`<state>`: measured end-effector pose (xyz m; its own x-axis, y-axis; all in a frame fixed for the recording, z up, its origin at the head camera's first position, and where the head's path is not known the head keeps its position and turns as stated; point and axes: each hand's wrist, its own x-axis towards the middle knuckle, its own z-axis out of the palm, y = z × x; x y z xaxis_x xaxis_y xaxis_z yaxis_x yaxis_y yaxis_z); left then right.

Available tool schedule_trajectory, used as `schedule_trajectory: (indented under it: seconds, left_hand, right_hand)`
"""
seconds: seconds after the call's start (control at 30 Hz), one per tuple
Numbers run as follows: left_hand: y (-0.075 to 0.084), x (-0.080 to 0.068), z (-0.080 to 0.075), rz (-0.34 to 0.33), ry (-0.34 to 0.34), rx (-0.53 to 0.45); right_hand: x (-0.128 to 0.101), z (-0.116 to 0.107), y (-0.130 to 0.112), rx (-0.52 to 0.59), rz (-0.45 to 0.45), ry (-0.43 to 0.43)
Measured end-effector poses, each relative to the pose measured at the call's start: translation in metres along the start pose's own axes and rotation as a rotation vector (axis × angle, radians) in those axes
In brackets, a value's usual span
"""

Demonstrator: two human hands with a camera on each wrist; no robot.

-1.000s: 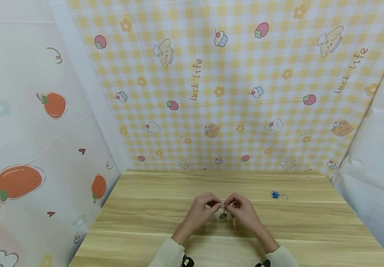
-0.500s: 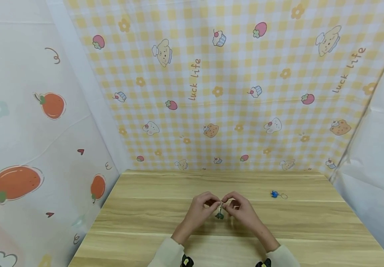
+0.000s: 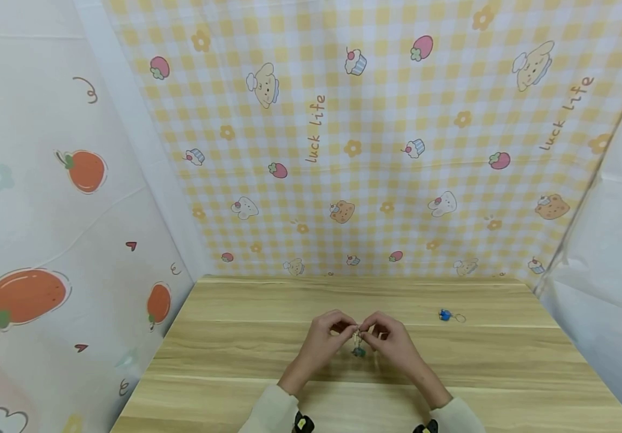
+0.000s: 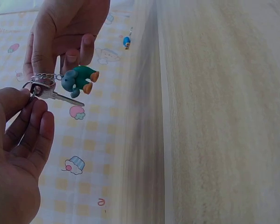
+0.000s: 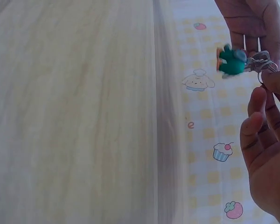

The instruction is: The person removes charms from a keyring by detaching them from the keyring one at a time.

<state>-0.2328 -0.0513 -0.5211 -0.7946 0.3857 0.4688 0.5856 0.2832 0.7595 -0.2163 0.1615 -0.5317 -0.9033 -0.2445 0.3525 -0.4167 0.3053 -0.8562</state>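
My left hand [image 3: 326, 338] and right hand [image 3: 392, 344] meet over the middle of the table, thumbs and fingertips pinching a metal key ring [image 5: 261, 77] between them. From the ring, on a short chain [image 4: 49, 76], dangles a small green elephant figure [image 4: 81, 78] with grey head and orange feet. A silver key [image 4: 65, 98] hangs at the ring beside the left fingertips, its shaft pointing outward. In the right wrist view, two thin metal shafts [image 5: 259, 44] show near the left hand. Fingertips hide part of the ring.
A blue figure [image 3: 445, 314] with its own wire ring [image 3: 460, 318] lies on the wooden table [image 3: 256, 300], to the right and farther back. A checked cloth [image 3: 375, 180] hangs behind the table, with white printed sheeting [image 3: 143, 210] along the left.
The elephant figure has swung left and slightly back while turning beneath the fingers. Both hands stay almost in place, fingertips shifting a little at the ring.
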Motion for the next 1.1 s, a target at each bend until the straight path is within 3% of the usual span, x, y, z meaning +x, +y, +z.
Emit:
schedule_trajectory:
  seconds: [0.63, 0.83, 1.1]
  left_hand:
    - [0.0029, -0.0004, -0.0012, 0.026, -0.026, -0.013]
    - [0.0038, -0.0026, -0.0015, 0.058, -0.053, -0.023]
    - [0.0039, -0.0029, -0.0047, -0.029, -0.012, -0.004]
  right_hand:
    - [0.0018, 0.0036, -0.0036, -0.008, 0.175, 0.076]
    - [0.003, 0.0005, -0.0022, 0.009, 0.203, 0.158]
    - [0.0019, -0.0045, -0.0019, -0.001, 0.204, 0.155]
